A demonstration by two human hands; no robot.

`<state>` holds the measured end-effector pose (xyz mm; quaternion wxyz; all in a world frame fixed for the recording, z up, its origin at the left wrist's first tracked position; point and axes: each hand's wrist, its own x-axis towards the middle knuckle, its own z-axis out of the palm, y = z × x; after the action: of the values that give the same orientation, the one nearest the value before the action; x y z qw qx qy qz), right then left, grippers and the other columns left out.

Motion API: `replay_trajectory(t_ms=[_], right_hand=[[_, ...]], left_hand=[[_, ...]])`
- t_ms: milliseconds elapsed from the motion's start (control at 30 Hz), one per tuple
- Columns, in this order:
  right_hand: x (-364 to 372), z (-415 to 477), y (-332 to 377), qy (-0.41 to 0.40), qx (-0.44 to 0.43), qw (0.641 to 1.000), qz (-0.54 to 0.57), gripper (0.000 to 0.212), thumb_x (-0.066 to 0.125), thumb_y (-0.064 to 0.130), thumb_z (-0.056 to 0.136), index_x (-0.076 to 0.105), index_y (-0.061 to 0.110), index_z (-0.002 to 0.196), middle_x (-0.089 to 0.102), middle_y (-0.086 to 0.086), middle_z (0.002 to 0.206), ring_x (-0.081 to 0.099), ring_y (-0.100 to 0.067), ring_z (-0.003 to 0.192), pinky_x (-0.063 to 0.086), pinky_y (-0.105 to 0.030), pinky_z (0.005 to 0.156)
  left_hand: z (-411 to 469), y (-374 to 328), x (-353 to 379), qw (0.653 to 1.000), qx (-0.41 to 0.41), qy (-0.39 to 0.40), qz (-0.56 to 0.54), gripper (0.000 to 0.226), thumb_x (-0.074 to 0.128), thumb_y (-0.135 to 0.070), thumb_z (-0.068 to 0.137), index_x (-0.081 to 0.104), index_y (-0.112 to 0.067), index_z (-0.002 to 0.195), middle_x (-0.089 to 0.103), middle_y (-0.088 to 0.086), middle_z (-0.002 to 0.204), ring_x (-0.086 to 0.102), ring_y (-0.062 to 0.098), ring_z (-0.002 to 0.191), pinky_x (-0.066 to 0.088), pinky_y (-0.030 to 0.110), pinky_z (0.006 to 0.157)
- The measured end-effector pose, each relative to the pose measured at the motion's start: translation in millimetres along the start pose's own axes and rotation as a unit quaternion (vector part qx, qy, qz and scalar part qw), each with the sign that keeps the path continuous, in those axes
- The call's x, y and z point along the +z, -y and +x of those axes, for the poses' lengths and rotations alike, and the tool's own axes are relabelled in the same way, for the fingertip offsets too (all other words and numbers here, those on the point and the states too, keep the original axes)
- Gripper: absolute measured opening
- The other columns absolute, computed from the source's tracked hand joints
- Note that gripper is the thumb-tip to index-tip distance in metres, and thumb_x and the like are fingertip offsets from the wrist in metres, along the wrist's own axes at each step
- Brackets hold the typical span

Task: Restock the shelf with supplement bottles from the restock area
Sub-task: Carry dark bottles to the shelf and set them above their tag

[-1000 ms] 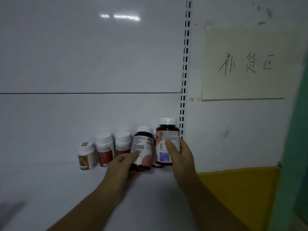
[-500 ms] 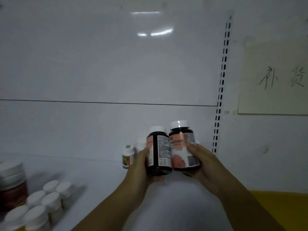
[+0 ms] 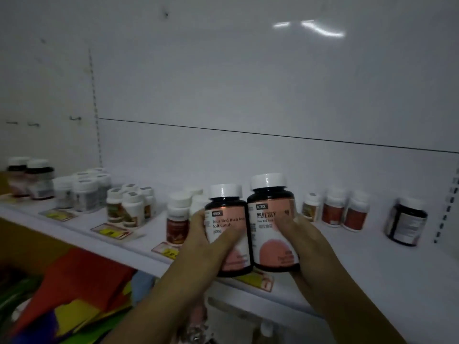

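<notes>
Bottles in both hands: left hand point(image 3: 198, 247) clamps one dark bottle point(image 3: 229, 232), right hand point(image 3: 305, 242) the other bottle point(image 3: 272, 224), over the shelf point(image 3: 372, 276) front edge. I'd park them upright, labels forward, clear of neighbours.

single head-worn wide-angle cam, looking forward and a bit down at the white shelf point(image 3: 360, 264), tilted so its front edge slopes down to the right, pretty close up, back panel point(image 3: 248, 83) filling the top
</notes>
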<state>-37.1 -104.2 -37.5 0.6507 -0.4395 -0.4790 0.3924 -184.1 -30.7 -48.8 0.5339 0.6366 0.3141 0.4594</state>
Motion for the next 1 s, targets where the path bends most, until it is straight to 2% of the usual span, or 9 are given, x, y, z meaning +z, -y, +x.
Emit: replay_trajectory(t_ms=[100, 200, 300, 500, 567, 633, 700, 833, 1000], right_hand=[[61.1, 0.6, -11.6, 0.026, -0.004, 0.999, -0.027, 0.049, 0.056, 0.049, 0.072, 0.064, 0.02, 0.111, 0.074, -0.007, 0.103, 0.071, -0.027, 0.095, 0.053, -0.052, 0.088], [113.1, 2.5, -20.8, 0.062, 0.009, 0.998, -0.011, 0.048, 0.058, 0.045, 0.069, 0.063, 0.022, 0.111, 0.075, -0.004, 0.101, 0.072, -0.024, 0.091, 0.055, -0.048, 0.082], [152.1, 10.4, -30.8, 0.071, 0.011, 0.997, 0.019, 0.041, 0.06, 0.036, 0.066, 0.065, 0.022, 0.104, 0.075, -0.005, 0.097, 0.072, -0.023, 0.088, 0.056, -0.046, 0.081], [206.9, 47.7, -60.7, 0.07, 0.017, 0.994, 0.077, 0.041, 0.058, 0.033, 0.066, 0.065, 0.023, 0.105, 0.076, -0.005, 0.094, 0.072, -0.023, 0.084, 0.053, -0.045, 0.078], [225.6, 67.1, -66.8, 0.064, 0.007, 0.995, 0.072, 0.044, 0.058, 0.035, 0.065, 0.061, 0.023, 0.107, 0.076, -0.001, 0.087, 0.073, -0.017, 0.077, 0.054, -0.037, 0.069], [244.8, 87.0, -74.6, 0.058, -0.013, 0.997, 0.056, 0.038, 0.058, 0.041, 0.068, 0.059, 0.026, 0.103, 0.075, 0.007, 0.079, 0.072, -0.009, 0.069, 0.054, -0.023, 0.056], [266.7, 108.7, -79.2, 0.059, -0.026, 0.998, 0.026, 0.043, 0.054, 0.055, 0.064, 0.058, 0.031, 0.099, 0.074, 0.011, 0.077, 0.071, -0.004, 0.067, 0.052, -0.017, 0.052], [322.4, 166.1, -63.7, 0.061, -0.089, 0.993, -0.044, 0.063, 0.043, 0.072, 0.053, 0.054, 0.032, 0.101, 0.069, 0.008, 0.085, 0.068, -0.002, 0.067, 0.05, -0.013, 0.05], [396.2, 246.4, -26.7, 0.148, -0.112, 0.98, -0.075, 0.055, 0.064, 0.061, 0.072, 0.052, 0.023, 0.111, 0.068, 0.002, 0.103, 0.069, -0.014, 0.083, 0.058, -0.033, 0.07]], left_hand=[[-4.6, 13.8, -70.1, 0.998, 0.014, -0.054, -0.004, 0.028, 0.044, -0.046, 0.092, 0.058, -0.023, 0.1, 0.065, 0.009, 0.122, 0.065, 0.009, 0.081, 0.049, 0.024, 0.082], [-21.1, 5.9, -128.1, 0.996, 0.023, -0.067, 0.046, 0.034, 0.04, -0.058, 0.084, 0.058, -0.032, 0.097, 0.064, -0.017, 0.102, 0.062, -0.018, 0.075, 0.042, -0.002, 0.063], [-39.0, -2.9, -170.3, 0.999, -0.015, -0.047, 0.023, 0.069, 0.053, -0.077, 0.066, 0.056, -0.037, 0.122, 0.07, -0.009, 0.114, 0.066, 0.003, 0.104, 0.051, 0.019, 0.085], [-31.6, -7.3, -228.6, 0.998, -0.035, -0.053, -0.029, 0.045, 0.061, -0.046, 0.068, 0.057, -0.035, 0.112, 0.076, 0.002, 0.096, 0.073, 0.021, 0.087, 0.058, 0.045, 0.082], [-11.5, -3.6, -247.7, 0.996, -0.051, -0.069, -0.03, 0.034, 0.062, -0.035, 0.076, 0.057, -0.027, 0.109, 0.075, 0.011, 0.096, 0.074, 0.023, 0.083, 0.059, 0.042, 0.078], [8.0, 5.6, -270.8, 0.998, -0.023, -0.05, 0.018, 0.007, 0.053, -0.01, 0.089, 0.056, -0.014, 0.094, 0.07, 0.024, 0.096, 0.071, 0.009, 0.058, 0.056, 0.021, 0.055], [25.9, 5.2, -293.6, 0.999, -0.012, -0.037, 0.038, 0.018, 0.045, 0.005, 0.091, 0.053, -0.009, 0.083, 0.06, 0.035, 0.109, 0.064, 0.002, 0.042, 0.048, 0.012, 0.043], [68.2, -16.7, -336.3, 0.997, -0.002, -0.079, 0.0, 0.042, 0.065, -0.025, 0.075, 0.057, -0.022, 0.116, 0.073, 0.013, 0.107, 0.072, 0.027, 0.091, 0.059, 0.04, 0.077], [126.2, -49.7, -412.3, 0.991, 0.036, -0.125, 0.02, 0.046, 0.061, -0.03, 0.073, 0.059, -0.008, 0.114, 0.074, 0.011, 0.093, 0.074, 0.024, 0.078, 0.058, 0.031, 0.06]])
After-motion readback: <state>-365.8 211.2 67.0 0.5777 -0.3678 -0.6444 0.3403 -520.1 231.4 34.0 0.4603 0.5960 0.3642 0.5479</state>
